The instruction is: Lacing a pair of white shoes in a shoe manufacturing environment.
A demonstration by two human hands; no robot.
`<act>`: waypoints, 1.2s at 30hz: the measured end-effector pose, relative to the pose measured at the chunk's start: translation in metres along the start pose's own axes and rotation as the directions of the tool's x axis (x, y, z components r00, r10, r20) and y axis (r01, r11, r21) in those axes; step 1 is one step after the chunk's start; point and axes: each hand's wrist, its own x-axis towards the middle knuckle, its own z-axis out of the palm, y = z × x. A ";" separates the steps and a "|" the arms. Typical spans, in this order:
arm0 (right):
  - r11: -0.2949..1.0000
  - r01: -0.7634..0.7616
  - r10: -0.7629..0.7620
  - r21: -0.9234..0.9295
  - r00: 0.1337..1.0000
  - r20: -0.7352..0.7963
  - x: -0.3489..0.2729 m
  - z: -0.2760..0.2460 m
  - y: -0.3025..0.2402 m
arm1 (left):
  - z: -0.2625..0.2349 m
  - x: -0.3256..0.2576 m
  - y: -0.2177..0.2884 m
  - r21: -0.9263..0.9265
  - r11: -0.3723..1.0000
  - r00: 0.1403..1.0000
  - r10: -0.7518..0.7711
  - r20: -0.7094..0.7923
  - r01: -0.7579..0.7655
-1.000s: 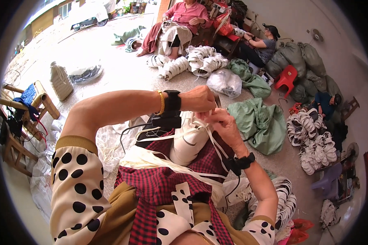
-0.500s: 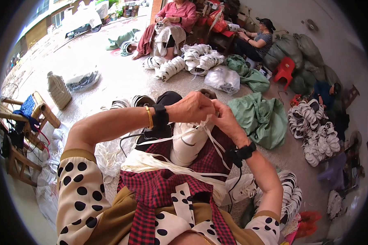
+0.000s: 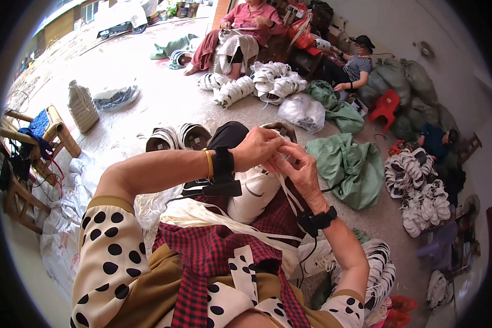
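Note:
A white shoe (image 3: 250, 198) stands between my knees, its toe toward me and its opening at the far end. Over its upper part, my left hand (image 3: 258, 149) is closed, with thumb and fingertips pinched on a white flat shoelace. Right beside it, my right hand (image 3: 299, 170) pinches at the same spot, its fingertips nearly touching the left ones. A strand of shoelace (image 3: 291, 198) hangs below the right hand. The fingers partly hide the eyelets. Across my checked apron lies a bundle of loose white laces (image 3: 194, 215).
Beyond my left forearm stand stacked shoes (image 3: 193, 135). A green sack (image 3: 347, 167) lies to the right, with shoe piles (image 3: 418, 183) farther off. More striped shoes (image 3: 378, 268) sit by my right elbow. A bamboo stool (image 3: 57, 136) stands left. Other people sit at the back.
My hands have drawn closer together over the shoe, and the lace strand stretched out to the left no longer shows. The whole view has shifted slightly. A seated person at the back has lowered one hand.

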 end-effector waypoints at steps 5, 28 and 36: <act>1.000 0.023 -0.023 0.003 0.993 -0.112 0.002 0.012 -0.005 | 0.004 0.009 -0.003 -0.042 0.999 0.999 0.000 -0.039 -0.002; 0.741 -0.509 -0.018 -0.437 0.636 -0.771 -0.121 -0.271 0.153 | -0.351 -0.084 -0.048 0.890 0.354 0.498 0.739 -0.454 0.287; 0.963 -0.100 0.106 -0.252 0.994 0.010 -0.043 -0.052 0.014 | -0.082 -0.045 -0.025 0.725 0.593 0.886 0.460 0.051 -0.350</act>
